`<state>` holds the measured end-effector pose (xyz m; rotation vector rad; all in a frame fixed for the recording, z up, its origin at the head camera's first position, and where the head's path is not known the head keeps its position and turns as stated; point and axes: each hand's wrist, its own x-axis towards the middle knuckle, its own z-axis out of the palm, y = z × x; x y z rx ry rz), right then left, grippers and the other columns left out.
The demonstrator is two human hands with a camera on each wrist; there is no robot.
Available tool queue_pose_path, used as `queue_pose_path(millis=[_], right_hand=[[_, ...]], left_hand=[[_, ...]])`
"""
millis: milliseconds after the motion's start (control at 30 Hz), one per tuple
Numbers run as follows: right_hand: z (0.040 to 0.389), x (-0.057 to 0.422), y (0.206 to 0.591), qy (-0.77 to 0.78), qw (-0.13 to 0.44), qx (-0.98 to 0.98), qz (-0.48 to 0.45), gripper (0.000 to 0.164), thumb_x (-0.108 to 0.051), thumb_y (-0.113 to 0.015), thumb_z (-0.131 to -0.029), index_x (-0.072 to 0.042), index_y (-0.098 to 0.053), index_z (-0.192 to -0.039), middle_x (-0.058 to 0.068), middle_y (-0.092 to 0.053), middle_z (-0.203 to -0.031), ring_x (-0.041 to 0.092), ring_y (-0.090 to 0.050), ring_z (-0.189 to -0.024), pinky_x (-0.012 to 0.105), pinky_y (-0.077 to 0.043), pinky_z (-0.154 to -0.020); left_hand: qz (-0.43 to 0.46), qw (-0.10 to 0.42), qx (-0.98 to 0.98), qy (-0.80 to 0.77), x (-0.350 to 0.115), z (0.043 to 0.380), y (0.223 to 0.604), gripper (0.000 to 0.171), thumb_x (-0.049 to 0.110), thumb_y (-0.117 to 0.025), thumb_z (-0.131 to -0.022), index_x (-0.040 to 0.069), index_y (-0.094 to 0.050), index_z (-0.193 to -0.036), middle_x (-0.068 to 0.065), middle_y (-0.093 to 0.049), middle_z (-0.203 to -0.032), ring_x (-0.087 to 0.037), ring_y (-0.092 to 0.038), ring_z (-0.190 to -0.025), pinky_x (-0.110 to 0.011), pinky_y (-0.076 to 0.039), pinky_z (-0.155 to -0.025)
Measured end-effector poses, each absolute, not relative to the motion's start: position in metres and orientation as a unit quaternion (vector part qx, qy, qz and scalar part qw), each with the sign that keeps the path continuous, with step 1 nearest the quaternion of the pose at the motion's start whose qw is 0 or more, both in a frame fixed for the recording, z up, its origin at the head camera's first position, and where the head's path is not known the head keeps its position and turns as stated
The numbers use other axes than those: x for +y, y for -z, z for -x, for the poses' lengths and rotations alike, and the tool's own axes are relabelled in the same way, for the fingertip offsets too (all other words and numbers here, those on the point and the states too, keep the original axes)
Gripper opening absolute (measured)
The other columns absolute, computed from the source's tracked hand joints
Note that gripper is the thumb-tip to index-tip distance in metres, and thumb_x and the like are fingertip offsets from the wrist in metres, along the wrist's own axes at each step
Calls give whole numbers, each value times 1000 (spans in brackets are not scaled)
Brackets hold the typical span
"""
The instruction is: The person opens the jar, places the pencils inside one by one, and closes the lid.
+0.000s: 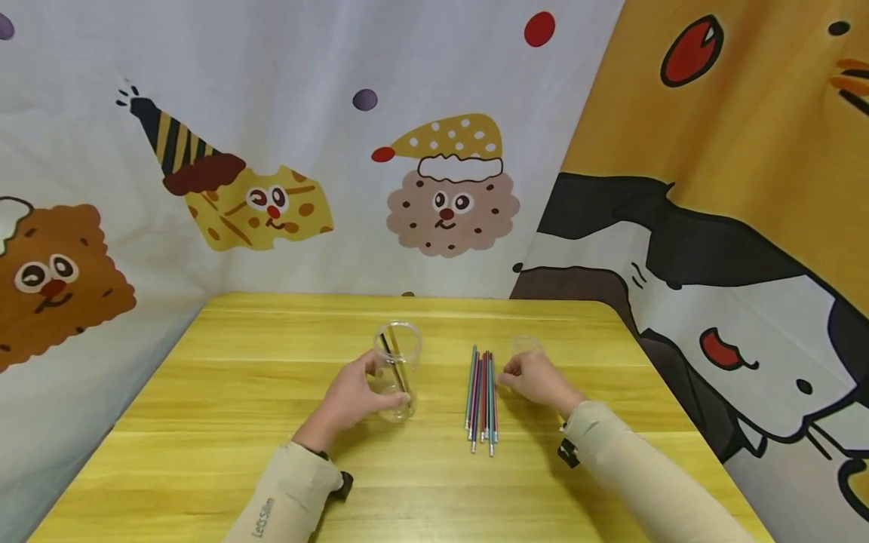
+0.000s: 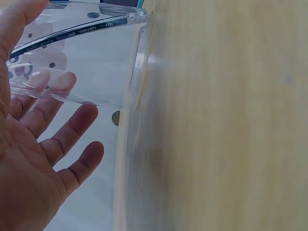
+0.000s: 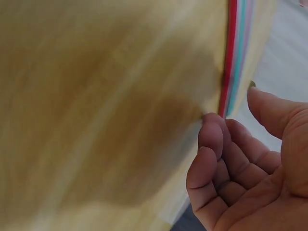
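Observation:
My left hand (image 1: 349,396) holds a clear plastic jar (image 1: 400,407) upright on the table, its thumb in front and fingers behind. Inside leans a dark pencil (image 2: 79,31) with HB lettering, and a second thin pencil shows beside it in the head view. To the right lies a row of several coloured pencils (image 1: 481,396), blue, red and purple, with their white ends toward me. My right hand (image 1: 539,379) is just beside the row's right side, fingers loosely bent. Its thumb stands apart from the fingertips in the right wrist view, with nothing between them.
A clear round lid (image 1: 527,344) lies behind the right hand, partly hidden by it. The yellow wood-grain table (image 1: 271,332) ends at the back against a white cartoon-print curtain (image 1: 305,68). An orange cartoon curtain (image 1: 767,136) hangs along the right.

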<state>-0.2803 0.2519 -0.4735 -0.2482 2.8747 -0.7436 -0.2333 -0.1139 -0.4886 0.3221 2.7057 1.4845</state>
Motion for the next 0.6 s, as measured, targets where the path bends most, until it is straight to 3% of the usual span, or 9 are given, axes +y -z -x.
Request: queue_pose_path(millis=[300, 600], right_hand=[[282, 242, 483, 254, 72, 962, 76, 25, -28, -81, -97, -4, -79, -104, 7, -79, -100, 16, -69, -86, 37, -60, -79], [283, 242, 483, 249, 81, 963, 68, 32, -24, -83, -95, 2, -75, -113, 11, -79, -107, 21, -72, -95, 43, -61, -89]], left_hand=[[-104, 17, 873, -477, -113, 234, 488, 53, 45, -96, -78, 24, -66, -116, -13, -67, -125, -28, -63, -111, -41, -53, -82], [-103, 20, 873, -476, -115, 235, 490, 55, 45, -97, -78, 24, -67, -119, -13, -67, -124, -27, -63, -110, -42, -53, -82]])
